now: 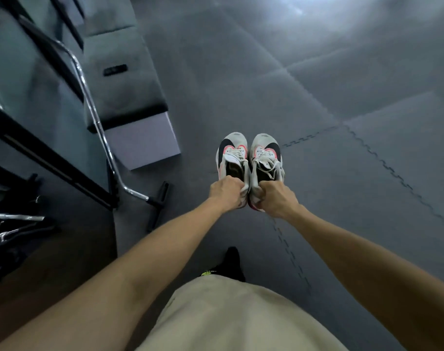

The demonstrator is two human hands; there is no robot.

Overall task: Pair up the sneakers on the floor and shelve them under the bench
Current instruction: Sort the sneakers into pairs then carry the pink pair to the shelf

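While I judge pair matched for shelving, left hand point(224, 192) grips left sneaker point(232, 158) heel, right hand point(275, 198) grips right sneaker point(265, 158) heel, toes level, near bench point(124, 97) end.

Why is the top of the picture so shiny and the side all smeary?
In the head view, light glares off the dark floor mats at the top right; the bench and chrome bar on the left are blurred, as if the camera was moving; the wide lens stretches the arms; the sneakers, held by the left hand and right hand, look sharpest.
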